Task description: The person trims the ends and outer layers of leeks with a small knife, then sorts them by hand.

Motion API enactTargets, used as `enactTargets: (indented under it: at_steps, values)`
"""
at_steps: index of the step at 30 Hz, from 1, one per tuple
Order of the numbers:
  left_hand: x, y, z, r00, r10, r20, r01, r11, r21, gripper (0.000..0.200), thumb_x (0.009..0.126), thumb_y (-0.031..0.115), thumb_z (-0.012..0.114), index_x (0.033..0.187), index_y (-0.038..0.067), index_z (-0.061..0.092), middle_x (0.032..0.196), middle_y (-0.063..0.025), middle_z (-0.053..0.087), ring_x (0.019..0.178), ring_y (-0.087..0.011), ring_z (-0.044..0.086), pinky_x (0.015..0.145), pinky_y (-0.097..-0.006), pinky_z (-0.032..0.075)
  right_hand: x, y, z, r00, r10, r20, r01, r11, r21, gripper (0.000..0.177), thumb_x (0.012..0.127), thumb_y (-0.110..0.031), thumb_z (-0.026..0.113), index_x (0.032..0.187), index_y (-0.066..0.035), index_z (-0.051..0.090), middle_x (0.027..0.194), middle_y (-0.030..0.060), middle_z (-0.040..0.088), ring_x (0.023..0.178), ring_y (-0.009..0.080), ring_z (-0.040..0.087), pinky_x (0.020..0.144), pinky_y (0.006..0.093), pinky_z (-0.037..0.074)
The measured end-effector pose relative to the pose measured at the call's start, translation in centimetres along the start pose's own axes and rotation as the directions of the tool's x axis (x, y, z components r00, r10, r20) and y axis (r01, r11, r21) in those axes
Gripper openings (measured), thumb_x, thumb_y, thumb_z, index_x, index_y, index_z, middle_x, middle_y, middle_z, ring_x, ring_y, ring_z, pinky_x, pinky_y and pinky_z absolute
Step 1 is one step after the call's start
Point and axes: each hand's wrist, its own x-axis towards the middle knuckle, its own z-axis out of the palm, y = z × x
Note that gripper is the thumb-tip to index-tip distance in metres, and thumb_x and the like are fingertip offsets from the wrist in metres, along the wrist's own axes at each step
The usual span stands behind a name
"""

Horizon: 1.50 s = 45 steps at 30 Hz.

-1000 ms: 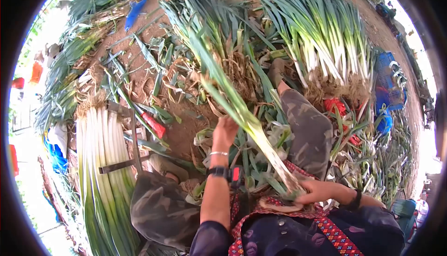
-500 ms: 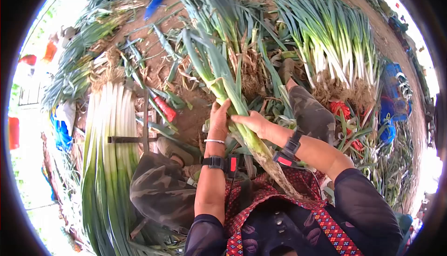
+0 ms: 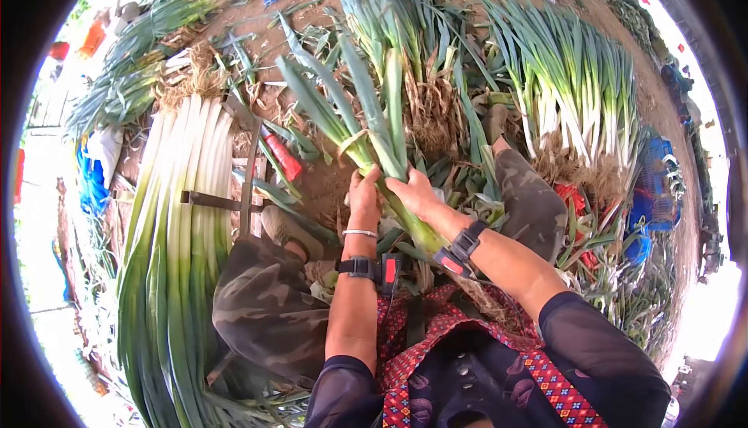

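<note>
A thick green onion (image 3: 405, 214) slants across the middle, its leaves fanned up and left, its root end over my red patterned apron (image 3: 405, 342). My left hand (image 3: 363, 194) is closed round its left side, where the leaves branch. On the right side of the stalk my right hand (image 3: 417, 193) grips it, fingers partly hidden behind the leaves. The two hands are close together. To the left, a bundle of trimmed green onions (image 3: 183, 194) with white stems lies on a metal frame (image 3: 248, 183).
Untrimmed onions with dry brown leaves (image 3: 428, 109) lie ahead. Another bunch (image 3: 576, 85) stands at the right, roots toward me. Red netting (image 3: 573, 206) and a blue basket (image 3: 658, 183) are at the right. A red-handled tool (image 3: 282, 157) lies on the soil.
The leaves of the held onion have spread apart to the left. My right hand has shifted slightly up the stalk. The view has turned a little.
</note>
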Motion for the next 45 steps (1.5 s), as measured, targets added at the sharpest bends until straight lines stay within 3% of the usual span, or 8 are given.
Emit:
enactTargets:
  at_steps: [4,13,16,19,23,27,37,45]
  values:
    - [0.7,-2.0,0.1,0.998,0.061,0.019,-0.06,0.998,-0.01,0.022,0.085,0.015,0.06,0.103,0.005,0.05,0.085,-0.006,0.062,0.068,-0.0175,0.058,0.059,-0.0306,0.048,-2.0,-1.1,-1.9,0.987,-0.089,-0.132,0.061,0.977,-0.207,0.042,0.078,-0.023,0.058,0.107,0.008,0.054,0.088,0.0114,0.063,0.076,0.0158,0.06,0.067,0.0309,0.048]
    - [2.6,-0.1,-3.9,0.999,-0.007,0.036,0.013,0.986,-0.168,0.024,0.09,0.012,0.052,0.108,0.004,0.039,0.093,-0.0123,0.06,0.072,-0.0273,0.063,0.056,-0.0419,0.054,-14.9,-10.7,-12.5,0.893,0.081,0.443,-0.415,0.53,0.74,0.021,0.093,-0.023,0.047,0.086,-0.003,0.047,0.057,-0.0058,0.035,0.048,0.0044,0.036,0.044,0.0207,0.03]
    - [3.3,2.0,-5.4,0.991,0.067,0.117,-0.034,0.964,-0.263,0.023,0.09,0.012,0.052,0.108,0.004,0.04,0.095,-0.011,0.057,0.069,-0.0198,0.057,0.056,-0.0365,0.051,-22.1,-8.8,-18.8,0.9,0.315,0.302,-0.437,0.65,0.622,0.025,0.091,-0.026,0.051,0.098,-0.002,0.05,0.07,-0.0021,0.047,0.05,0.0034,0.039,0.043,0.0183,0.03]
    - [2.0,2.4,-3.2,0.964,0.089,0.252,0.027,0.906,-0.423,0.024,0.092,0.017,0.049,0.112,0.006,0.041,0.099,-0.01,0.055,0.073,-0.0196,0.054,0.06,-0.0369,0.05,-22.0,-4.4,-20.8,0.874,0.475,0.105,-0.468,0.88,-0.083,0.028,0.089,-0.027,0.055,0.101,-0.002,0.054,0.082,0.0035,0.056,0.06,0.0073,0.05,0.051,0.0216,0.04]
    - [-0.5,2.8,0.9,0.872,0.089,0.482,0.146,0.891,-0.429,0.029,0.092,0.028,0.047,0.111,0.006,0.046,0.1,-0.008,0.057,0.086,-0.023,0.056,0.078,-0.039,0.048,-15.2,-3.0,-18.1,0.99,-0.125,-0.066,0.045,0.723,-0.69,0.058,0.08,-0.033,0.065,0.117,0.008,0.047,0.109,0.0244,0.055,0.101,0.0267,0.056,0.088,0.0359,0.044]
    - [-2.4,4.8,3.0,0.838,0.134,0.529,0.053,0.945,-0.322,0.038,0.092,0.026,0.046,0.121,0.002,0.044,0.107,-0.0139,0.058,0.101,-0.0285,0.057,0.089,-0.0407,0.047,-8.5,-8.8,-9.4,0.972,-0.195,0.128,0.227,0.917,-0.328,0.073,0.073,-0.034,0.073,0.123,0.009,0.043,0.121,0.0246,0.051,0.108,0.0307,0.055,0.092,0.0389,0.044]
    - [-1.7,5.4,2.3,0.885,0.155,0.44,0.024,0.927,-0.375,0.036,0.092,0.006,0.049,0.127,0.003,0.044,0.114,-0.0157,0.058,0.104,-0.027,0.058,0.088,-0.0396,0.049,-4.6,-9.2,-3.9,0.971,-0.233,0.05,0.233,0.881,-0.412,0.038,0.072,-0.025,0.073,0.09,-0.001,0.051,0.078,0.0082,0.056,0.072,0.0148,0.055,0.07,0.0293,0.047]
    - [-0.8,3.7,0.8,0.912,0.108,0.395,0.013,0.957,-0.291,0.036,0.091,0.009,0.052,0.126,0.001,0.045,0.109,-0.0129,0.06,0.1,-0.0235,0.059,0.086,-0.0368,0.049,-7.1,-10.1,-3.5,0.947,-0.287,0.146,0.319,0.895,-0.312,0.018,0.077,-0.013,0.066,0.081,0.002,0.056,0.074,0.0134,0.061,0.066,0.0224,0.06,0.063,0.0319,0.048]
